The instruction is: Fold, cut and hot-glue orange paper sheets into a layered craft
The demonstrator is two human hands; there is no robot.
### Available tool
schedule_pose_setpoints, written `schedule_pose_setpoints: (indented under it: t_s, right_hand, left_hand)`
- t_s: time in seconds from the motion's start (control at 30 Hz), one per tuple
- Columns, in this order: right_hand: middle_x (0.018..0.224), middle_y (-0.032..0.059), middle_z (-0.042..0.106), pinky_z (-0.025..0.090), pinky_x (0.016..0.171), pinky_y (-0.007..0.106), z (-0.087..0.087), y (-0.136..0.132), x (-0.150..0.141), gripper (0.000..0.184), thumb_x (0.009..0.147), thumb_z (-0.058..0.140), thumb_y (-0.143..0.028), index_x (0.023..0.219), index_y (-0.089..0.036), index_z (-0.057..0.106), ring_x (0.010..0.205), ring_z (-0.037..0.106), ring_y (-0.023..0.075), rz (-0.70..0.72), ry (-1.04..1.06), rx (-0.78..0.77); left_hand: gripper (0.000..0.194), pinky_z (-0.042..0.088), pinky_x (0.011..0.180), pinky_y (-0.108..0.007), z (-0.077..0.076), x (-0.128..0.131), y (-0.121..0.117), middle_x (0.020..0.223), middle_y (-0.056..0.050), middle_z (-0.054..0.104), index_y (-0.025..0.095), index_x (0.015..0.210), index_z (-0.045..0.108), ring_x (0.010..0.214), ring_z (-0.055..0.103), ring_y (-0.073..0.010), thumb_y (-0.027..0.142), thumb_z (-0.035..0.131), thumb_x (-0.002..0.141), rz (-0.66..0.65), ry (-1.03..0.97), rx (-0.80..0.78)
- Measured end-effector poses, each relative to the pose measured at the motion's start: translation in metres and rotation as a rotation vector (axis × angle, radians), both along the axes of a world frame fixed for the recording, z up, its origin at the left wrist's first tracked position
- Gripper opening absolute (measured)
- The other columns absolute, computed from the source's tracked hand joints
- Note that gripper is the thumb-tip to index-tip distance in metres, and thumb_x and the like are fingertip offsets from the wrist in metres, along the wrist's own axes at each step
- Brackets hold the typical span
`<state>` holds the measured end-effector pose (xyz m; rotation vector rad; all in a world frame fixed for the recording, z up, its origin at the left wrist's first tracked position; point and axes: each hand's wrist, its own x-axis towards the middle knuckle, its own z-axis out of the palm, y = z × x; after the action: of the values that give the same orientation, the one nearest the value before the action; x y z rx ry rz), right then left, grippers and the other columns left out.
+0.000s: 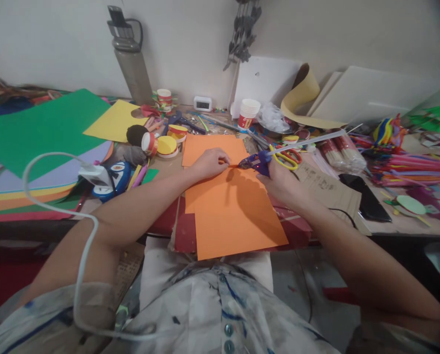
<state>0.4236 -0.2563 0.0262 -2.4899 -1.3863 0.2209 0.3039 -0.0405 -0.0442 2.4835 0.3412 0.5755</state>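
Note:
My right hand [280, 184] is closed around a dark blue hot glue gun [258, 162], with a long translucent glue stick [311, 142] sticking out of its back. The gun's nozzle points left, close to my left hand [213, 163]. Those left fingers are pinched on a narrow orange strip [233, 166], held just above the sheets; whether the nozzle touches it I cannot tell. Beneath both hands lie overlapping orange foam sheets [238, 216], the front one reaching past the table edge.
A white cable [89, 241] loops across my left forearm. Coloured sheets [43, 128] and a tall bottle [131, 69] stand left. Yellow-handled scissors [284, 160], a paper cup [248, 113], a black phone [365, 196] and bundled pipe cleaners [419, 169] lie to the right.

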Motion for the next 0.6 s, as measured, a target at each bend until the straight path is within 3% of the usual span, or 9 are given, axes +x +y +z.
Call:
schedule_pose_setpoints:
  t_s: [0.2,0.4,0.6]
  right_hand:
    - [0.121,0.0251,0.074,0.054,0.093,0.046,-0.001,-0.015,0.013,0.042,0.102,0.053,-0.042,0.131,-0.012,0.06,0.12,0.069,0.0411,-0.044,-0.053,0.031]
    - [0.122,0.0246,0.074,0.054,0.095,0.046,0.001,-0.01,0.007,0.033,0.102,0.051,-0.031,0.128,-0.013,0.061,0.12,0.069,0.0409,-0.023,-0.054,0.019]
    - [0.122,0.0243,0.075,0.055,0.092,0.044,0.002,0.002,0.003,0.038,0.099,0.056,-0.026,0.134,-0.011,0.059,0.115,0.072,0.0392,-0.018,-0.027,-0.017]
  left_hand:
    - [0.018,0.059,0.098,-0.034,0.003,-0.001,-0.002,0.107,-0.006,0.081,0.018,0.085,0.081,0.103,0.075,-0.0208,0.008,0.065,0.086,0.011,0.005,-0.064]
    - [0.018,0.058,0.101,-0.034,0.004,-0.001,-0.001,0.107,-0.007,0.081,0.018,0.086,0.081,0.104,0.075,-0.021,0.01,0.065,0.086,0.001,0.015,-0.056]
    - [0.018,0.058,0.101,-0.034,0.002,0.001,0.001,0.108,-0.009,0.081,0.017,0.086,0.081,0.104,0.075,-0.0216,0.01,0.065,0.088,0.0,0.011,-0.028]
